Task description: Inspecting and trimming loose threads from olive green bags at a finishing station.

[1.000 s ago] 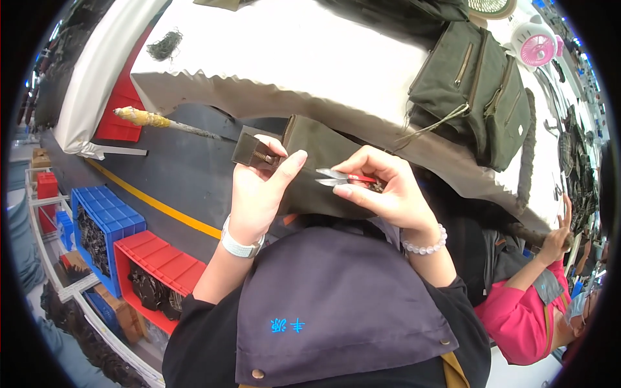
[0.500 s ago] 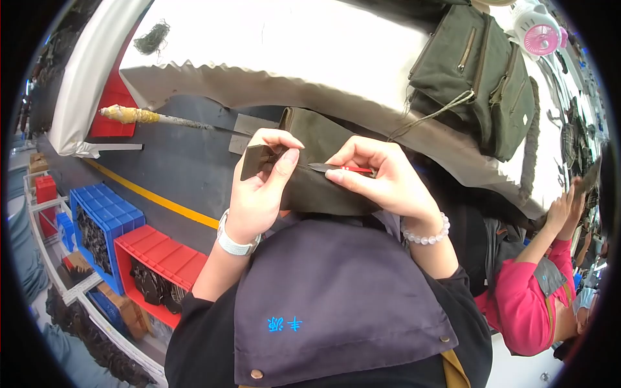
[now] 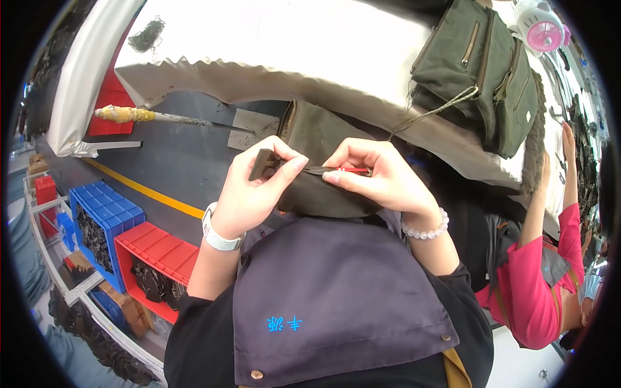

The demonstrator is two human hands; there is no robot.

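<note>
An olive-green fabric piece (image 3: 330, 132) with a zipper along its left edge lies over my lap, a bag by its look. Pinched at its middle is the cloth under my left hand (image 3: 249, 191), where a short folded olive strip (image 3: 261, 165) sticks out past the fingers. Between thumb and fingers of my right hand (image 3: 388, 178) is a pair of small thread snips (image 3: 352, 170) with a red handle. Their pointed blades reach to the left thumb tip, close against the cloth. Whatever lies between the blades is too small to tell.
Beyond my hands a white-covered table (image 3: 272, 39) carries an olive bag (image 3: 479, 84), a tangle of thread (image 3: 147, 35) and a pink-and-white fan (image 3: 542, 32). Blue (image 3: 107, 213) and red crates (image 3: 158, 249) stand at left. A person in pink (image 3: 530, 284) works at right.
My left hand has shifted slightly left and down, and its thumb tip now meets the snips' blades. The cloth's zipper edge shows more. The person at right has stretched both arms forward.
</note>
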